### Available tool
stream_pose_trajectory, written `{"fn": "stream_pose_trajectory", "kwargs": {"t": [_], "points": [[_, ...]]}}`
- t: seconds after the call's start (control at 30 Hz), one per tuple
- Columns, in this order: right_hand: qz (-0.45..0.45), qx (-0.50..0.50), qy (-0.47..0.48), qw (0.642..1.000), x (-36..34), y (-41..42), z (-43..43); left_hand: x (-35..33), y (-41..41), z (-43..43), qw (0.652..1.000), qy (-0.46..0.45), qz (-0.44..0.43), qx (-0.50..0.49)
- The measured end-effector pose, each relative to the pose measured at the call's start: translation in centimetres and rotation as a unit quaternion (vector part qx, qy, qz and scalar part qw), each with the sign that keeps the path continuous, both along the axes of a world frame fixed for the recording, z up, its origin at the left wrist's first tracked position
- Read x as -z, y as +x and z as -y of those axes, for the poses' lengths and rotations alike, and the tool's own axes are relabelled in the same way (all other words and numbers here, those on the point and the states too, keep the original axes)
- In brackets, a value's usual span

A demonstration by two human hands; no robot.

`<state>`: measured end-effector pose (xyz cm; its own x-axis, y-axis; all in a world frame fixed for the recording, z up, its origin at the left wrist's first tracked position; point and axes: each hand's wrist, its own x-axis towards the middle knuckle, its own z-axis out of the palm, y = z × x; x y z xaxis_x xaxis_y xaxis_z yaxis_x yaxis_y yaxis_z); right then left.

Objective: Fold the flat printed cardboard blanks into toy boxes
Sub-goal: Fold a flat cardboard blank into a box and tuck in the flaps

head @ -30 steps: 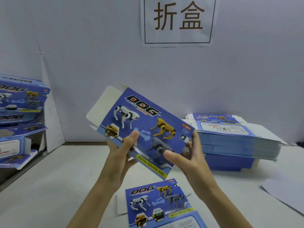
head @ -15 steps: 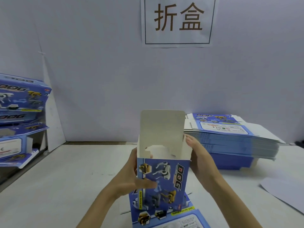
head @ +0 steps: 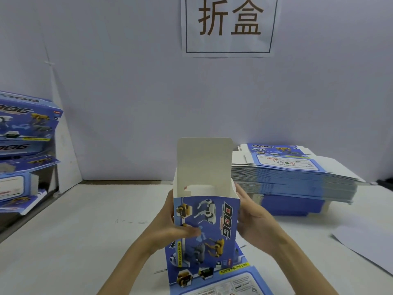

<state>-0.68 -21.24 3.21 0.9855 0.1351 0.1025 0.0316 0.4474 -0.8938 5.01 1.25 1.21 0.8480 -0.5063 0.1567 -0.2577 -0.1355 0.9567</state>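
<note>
Evidently the table [head: 85, 231] serves as the workbench under the toy box [head: 208, 226]. Right of that box the stack of flat blanks [head: 297, 179] sits close, likely as supply; left of it, finished boxes [head: 25, 133] pile up. The toy box stands upright, top flap [head: 204, 160] raised, probably for tucking. The left hand [head: 170, 226] grasps its left edge, thumb across the print; the right hand [head: 253, 218] cups the right wall, fingers curling behind.

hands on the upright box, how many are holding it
2. The left hand grips the box on its left side, thumb across the printed front; the right hand holds its right side. Fingers behind the box are hidden.
</note>
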Motion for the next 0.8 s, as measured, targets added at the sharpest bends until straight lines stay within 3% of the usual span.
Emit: {"fn": "stream_pose_trajectory", "kwargs": {"t": [0.07, 0.13, 0.17, 0.27, 0.37, 0.5, 0.6, 0.73, 0.8], "points": [[0.048, 0.134, -0.056, 0.988, -0.9, -0.1, 0.5, -0.3, -0.1, -0.1, 1.000, 0.013, 0.020, -0.002], [0.164, 0.329, -0.127, 0.921, -1.7, -0.7, 0.5, -0.9, -0.2, -0.2, 0.998, 0.033, 0.042, 0.018], [0.226, 0.369, -0.159, 0.887, -2.0, -1.1, 0.3, -1.3, -0.2, -0.2, 0.997, 0.048, 0.048, 0.031], [0.330, 0.311, -0.307, 0.837, -2.0, -1.7, -0.7, -2.9, -0.5, -1.1, 0.990, 0.123, 0.054, 0.050], [0.332, 0.293, -0.389, 0.807, -1.2, -1.4, -1.0, -4.9, -0.7, -2.7, 0.982, 0.114, 0.142, -0.043], [0.346, 0.302, -0.379, 0.804, -1.3, -1.4, -1.0, -6.2, -1.1, -3.3, 0.929, 0.078, 0.348, -0.098], [0.339, 0.290, -0.382, 0.809, -1.4, -1.4, -0.7, -5.3, -0.9, -2.7, 0.898, 0.102, 0.416, -0.102], [0.338, 0.287, -0.381, 0.811, -1.4, -1.4, -0.8, -3.2, 0.0, -2.3, 0.814, 0.071, 0.543, -0.195], [0.334, 0.292, -0.372, 0.815, -1.2, -1.3, -0.9, -1.9, 0.0, -1.4, 0.815, 0.014, 0.527, -0.242]]}}
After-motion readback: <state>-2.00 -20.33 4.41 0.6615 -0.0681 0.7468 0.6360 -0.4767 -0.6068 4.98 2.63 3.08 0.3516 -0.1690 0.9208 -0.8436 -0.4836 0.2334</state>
